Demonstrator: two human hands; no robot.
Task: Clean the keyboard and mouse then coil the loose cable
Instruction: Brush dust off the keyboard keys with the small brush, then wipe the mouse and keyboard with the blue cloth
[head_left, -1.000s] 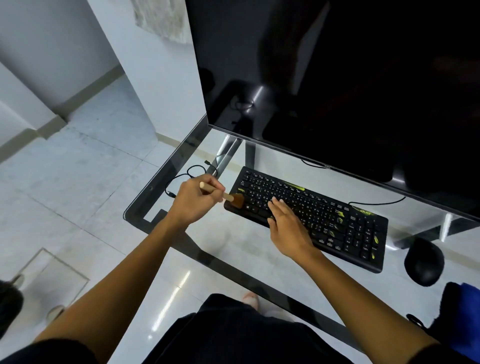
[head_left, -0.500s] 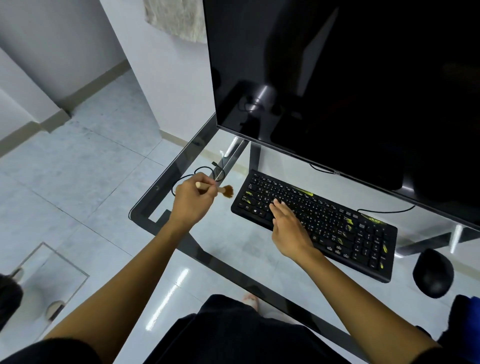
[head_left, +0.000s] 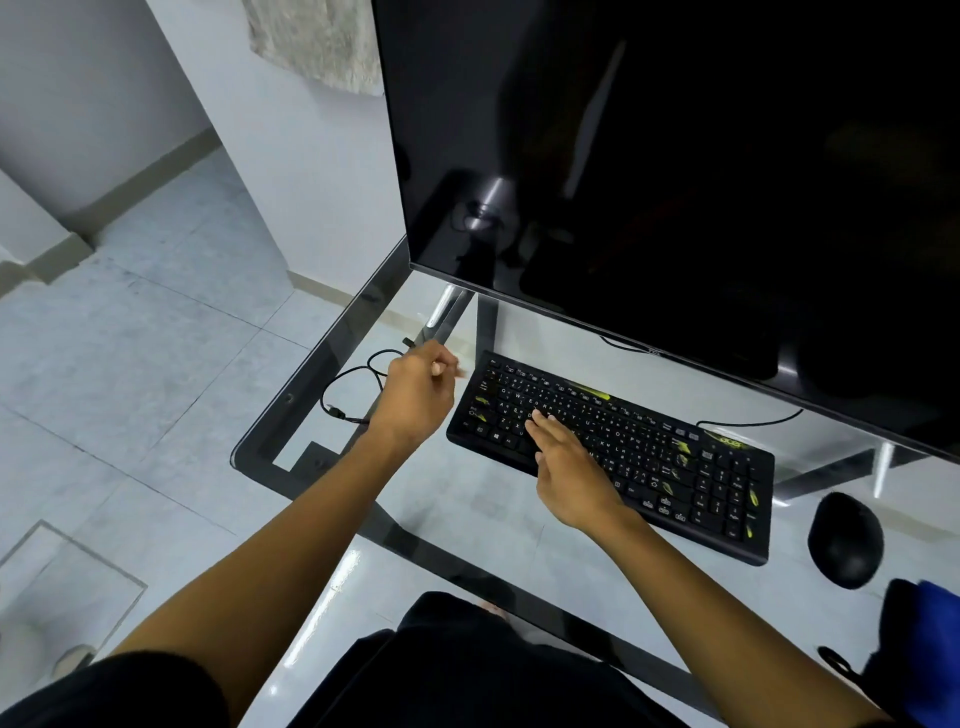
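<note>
A black keyboard (head_left: 649, 447) with yellow-green marks lies on the glass desk (head_left: 467, 499) under the monitor. My right hand (head_left: 566, 467) rests flat on its left half, fingers together. My left hand (head_left: 415, 395) hovers just left of the keyboard, closed around a small wooden brush (head_left: 448, 370), of which only the blurred tip shows. A black mouse (head_left: 845, 540) sits to the right of the keyboard. A loose black cable (head_left: 348, 384) curls on the glass behind my left hand, partly hidden by it.
A large dark monitor (head_left: 675, 182) stands over the back of the desk, its stand legs on the glass. A blue and black object (head_left: 924, 644) lies at the right edge. The desk's dark frame (head_left: 322, 358) runs along the left; tiled floor shows through the glass.
My left hand has swept the brush off the keyboard's left edge and pulled it left, over the glass near the cable. My right hand stays on the keys.
</note>
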